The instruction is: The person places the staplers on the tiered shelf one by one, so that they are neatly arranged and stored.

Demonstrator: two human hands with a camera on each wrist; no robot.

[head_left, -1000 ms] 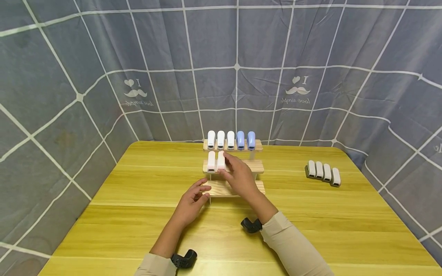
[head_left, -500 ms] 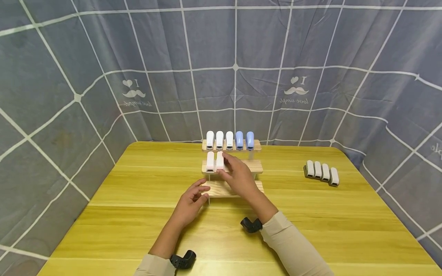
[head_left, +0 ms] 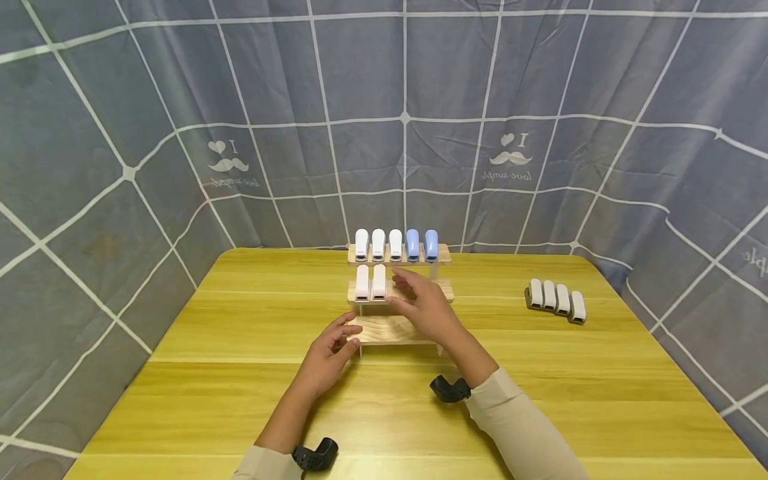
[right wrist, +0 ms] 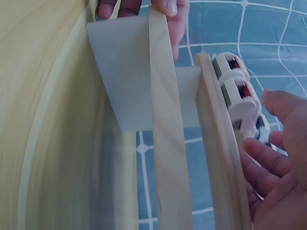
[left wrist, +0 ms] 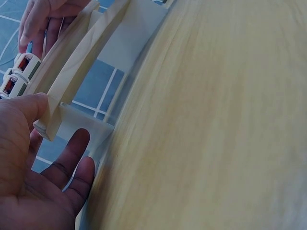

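Note:
A three-tier wooden rack [head_left: 393, 329] stands on the table. My left hand [head_left: 327, 357] holds the left end of its lowest board, the thumb on the front edge [left wrist: 38, 103] and fingers behind and below. Two pale pink-white staplers [head_left: 363, 283] stand side by side at the left of the middle board. Just right of them is my right hand [head_left: 429, 310], fingers loosely bent and apart from them, holding nothing; the right wrist view shows a gap between thumb and stapler [right wrist: 242, 105]. Along the top board stand several staplers, white ones [head_left: 378, 245] left and two blue ones [head_left: 431, 245] right.
Several white staplers [head_left: 549, 295] with dark bases stand in a row on the table [head_left: 510, 400] at the right. A grey curtain [head_left: 372, 80] with white lines hangs behind and at both sides of the table.
My right hand has let go of the second pink-white stapler and drawn back slightly to the right. That stapler stays on the middle board. The left hand keeps its place on the rack.

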